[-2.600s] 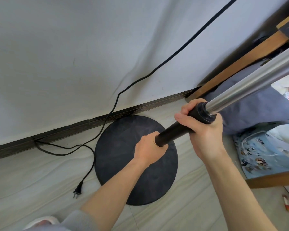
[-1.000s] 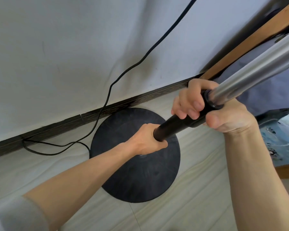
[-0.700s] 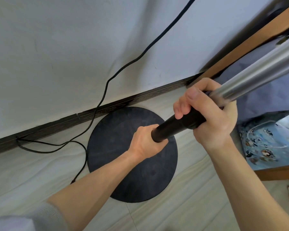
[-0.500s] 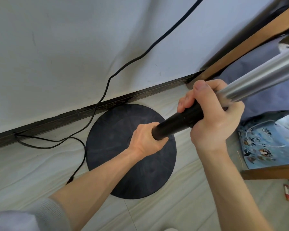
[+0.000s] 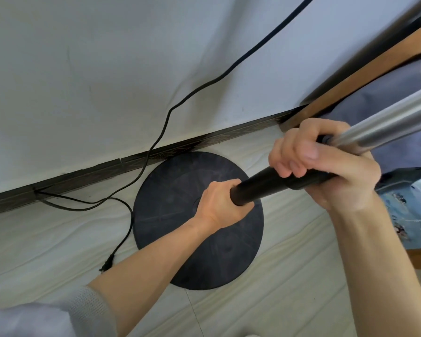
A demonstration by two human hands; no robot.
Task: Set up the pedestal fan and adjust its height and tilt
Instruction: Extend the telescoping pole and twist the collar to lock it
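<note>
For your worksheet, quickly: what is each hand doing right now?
Left hand: closed around the black tube.
Right hand: closed around the collar where the silver pole enters.

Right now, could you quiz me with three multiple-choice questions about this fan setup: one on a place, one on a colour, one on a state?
1. Where does the round base lie?
A floor by the skirting
B on the bed
C on a shelf

2. The lower pole tube is
A white
B black
C red

3. The power plug is
A in a socket
B in a hand
C loose on the floor

Answers: 1 A, it lies flat on the floor by the wall; 2 B, black below the silver tube; 3 C, its prongs are bare, while the left hand and right hand grip the pole.
</note>
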